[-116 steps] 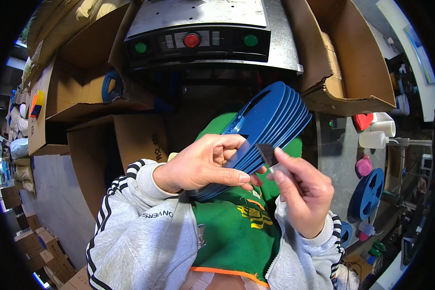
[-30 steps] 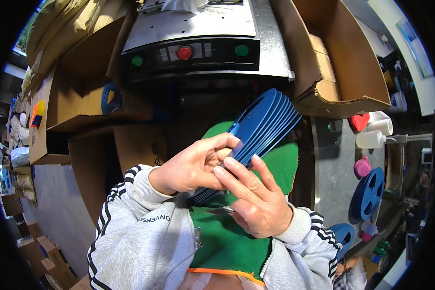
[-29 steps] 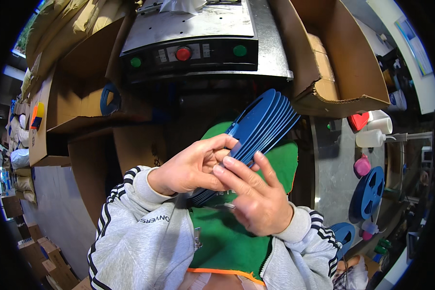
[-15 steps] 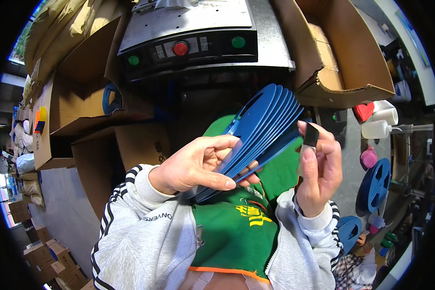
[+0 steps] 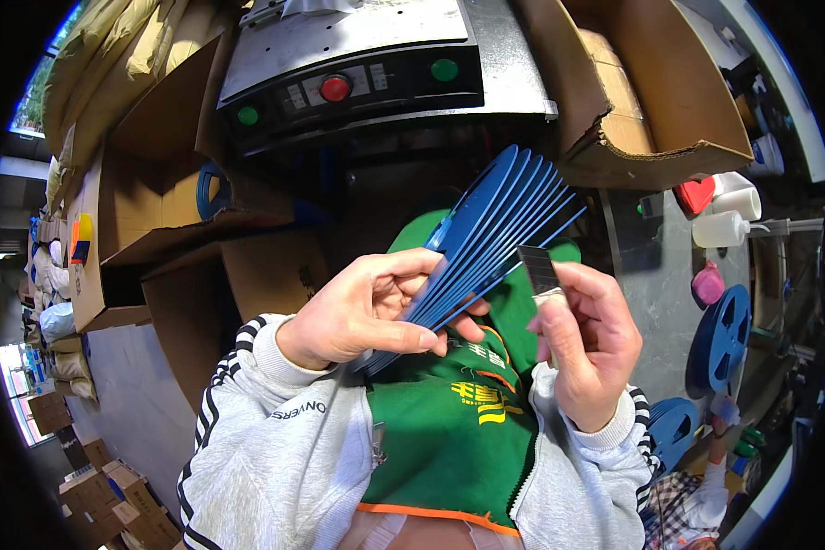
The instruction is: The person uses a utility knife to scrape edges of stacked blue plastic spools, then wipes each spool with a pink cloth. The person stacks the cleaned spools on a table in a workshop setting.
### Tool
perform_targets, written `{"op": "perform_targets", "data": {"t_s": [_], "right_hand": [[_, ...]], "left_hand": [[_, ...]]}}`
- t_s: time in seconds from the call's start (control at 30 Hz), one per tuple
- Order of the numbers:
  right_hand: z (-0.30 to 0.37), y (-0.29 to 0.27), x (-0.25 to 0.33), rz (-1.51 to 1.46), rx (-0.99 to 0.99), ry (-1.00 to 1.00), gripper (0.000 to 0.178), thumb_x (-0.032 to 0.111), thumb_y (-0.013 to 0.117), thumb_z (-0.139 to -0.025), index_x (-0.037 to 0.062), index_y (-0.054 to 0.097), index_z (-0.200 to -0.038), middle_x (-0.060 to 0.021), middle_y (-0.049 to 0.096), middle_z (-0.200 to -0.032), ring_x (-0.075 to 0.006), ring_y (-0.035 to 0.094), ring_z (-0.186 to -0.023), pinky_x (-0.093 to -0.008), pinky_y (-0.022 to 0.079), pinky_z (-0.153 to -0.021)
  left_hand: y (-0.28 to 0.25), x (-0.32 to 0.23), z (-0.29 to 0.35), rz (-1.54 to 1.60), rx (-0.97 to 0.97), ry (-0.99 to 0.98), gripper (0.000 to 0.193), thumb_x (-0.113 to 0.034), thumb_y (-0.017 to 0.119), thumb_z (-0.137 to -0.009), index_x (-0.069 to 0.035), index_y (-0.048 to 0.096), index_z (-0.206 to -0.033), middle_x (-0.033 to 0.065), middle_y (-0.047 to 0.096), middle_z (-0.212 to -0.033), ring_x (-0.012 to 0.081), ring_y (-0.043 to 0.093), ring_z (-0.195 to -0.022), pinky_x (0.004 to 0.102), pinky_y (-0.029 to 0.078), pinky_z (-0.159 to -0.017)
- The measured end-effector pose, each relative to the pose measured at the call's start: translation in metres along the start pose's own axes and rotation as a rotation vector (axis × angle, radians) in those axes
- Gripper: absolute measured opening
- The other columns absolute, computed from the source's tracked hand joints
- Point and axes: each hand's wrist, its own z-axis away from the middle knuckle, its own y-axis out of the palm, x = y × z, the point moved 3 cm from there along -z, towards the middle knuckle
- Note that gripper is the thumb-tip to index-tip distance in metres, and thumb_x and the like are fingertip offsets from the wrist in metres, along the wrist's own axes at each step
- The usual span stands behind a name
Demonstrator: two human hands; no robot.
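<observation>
Fanned out like cards, a stack of thin blue plastic reel discs (image 5: 486, 215) leans up and to the right in front of my green apron (image 5: 431, 431). My left hand (image 5: 357, 307) is closed on their lower end, thumb on the near side and fingertips showing beneath. In my right hand (image 5: 591, 344) a short dark snap-off knife blade (image 5: 538, 268) with score lines is pinched between thumb and fingers, its lower end pale. The blade stands just right of the discs' edges; whether it touches one I cannot tell.
Ahead stands a machine with a metal top (image 5: 348, 46) and a red button (image 5: 335, 88). Open cardboard boxes stand at left (image 5: 151, 183) and right (image 5: 637, 160). On the grey table at right are a white squeeze bottle (image 5: 720, 230) and blue reels (image 5: 720, 339). Another person's checked sleeve (image 5: 674, 500) shows lower right.
My right hand has moved left and slightly down, bringing the blade, now turned upright, closer to the discs. The discs are spread wider apart in my left hand.
</observation>
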Motion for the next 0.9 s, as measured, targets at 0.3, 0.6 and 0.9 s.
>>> {"op": "perform_targets", "data": {"t_s": [0.3, 0.6, 0.9], "right_hand": [[-0.011, 0.006, -0.006, 0.022, 0.06, -0.012, 0.032, 0.004, 0.056, -0.098, -0.0003, 0.055, -0.13, -0.0028, 0.059, -0.079, -0.0039, 0.052, -0.057, -0.0168, 0.039, -0.048], [-0.01, 0.005, -0.001, 0.04, 0.063, -0.051, 0.032, -0.002, 0.058, -0.094, -0.0011, 0.062, -0.126, -0.0047, 0.064, -0.084, -0.0047, 0.055, -0.062, -0.018, 0.042, -0.052], [-0.007, 0.005, 0.005, 0.093, 0.1, -0.046, 0.034, -0.007, 0.062, -0.09, -0.0017, 0.065, -0.123, -0.0092, 0.069, -0.087, -0.0081, 0.061, -0.067, -0.0205, 0.048, -0.058]], "left_hand": [[0.0, 0.0, 0.0, 0.018, -0.017, -0.009, 0.053, 0.001, 0.071, -0.086, 0.007, 0.049, -0.133, 0.0213, 0.064, -0.119, 0.0262, 0.068, -0.104, 0.0324, 0.057, -0.086], [0.0, 0.0, 0.0, 0.03, -0.024, -0.035, 0.051, 0.003, 0.071, -0.085, 0.007, 0.051, -0.131, 0.0208, 0.064, -0.118, 0.0268, 0.068, -0.105, 0.0332, 0.058, -0.087], [0.0, 0.001, -0.001, 0.034, -0.02, -0.026, 0.052, 0.004, 0.071, -0.085, 0.007, 0.05, -0.132, 0.02, 0.065, -0.118, 0.0278, 0.067, -0.106, 0.0336, 0.058, -0.088]]}}
